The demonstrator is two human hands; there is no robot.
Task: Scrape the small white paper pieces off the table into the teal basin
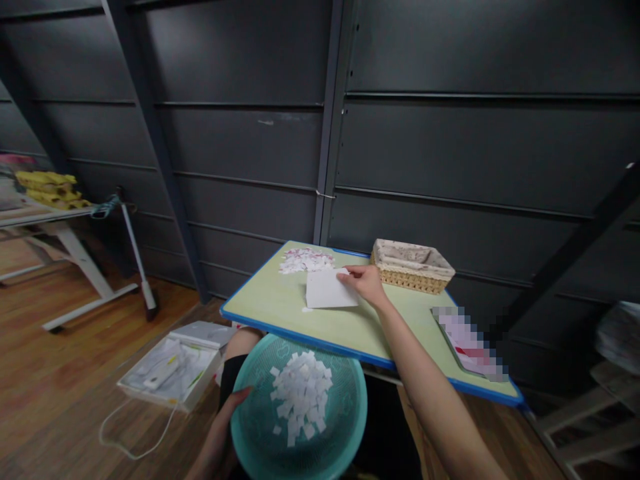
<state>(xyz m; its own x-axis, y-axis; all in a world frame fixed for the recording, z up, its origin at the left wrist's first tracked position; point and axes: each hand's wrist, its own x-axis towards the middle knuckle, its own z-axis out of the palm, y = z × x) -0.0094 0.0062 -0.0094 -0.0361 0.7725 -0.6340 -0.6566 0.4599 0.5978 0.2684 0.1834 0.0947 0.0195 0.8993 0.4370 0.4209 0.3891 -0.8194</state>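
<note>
Head cam: your R hand (366,281), ctr frame, is pinching the white sheet (326,291) by its upper-right corner, over the tbl (273,310). Scrap pile (305,260) sits right behind sheet's upper-left edge, so it's tight there; tabletop shows btwn sheet and the blue front edge (310,343). Lined basket (415,279) is nr the back edge, just past your R wrist. Btm ctr, your L hand (231,408) grasps the teal basin (347,393) at its left rim, thumb over, other fingers hidden; white paper pcs (303,393) inside, basin wall showing around 'em.
</note>
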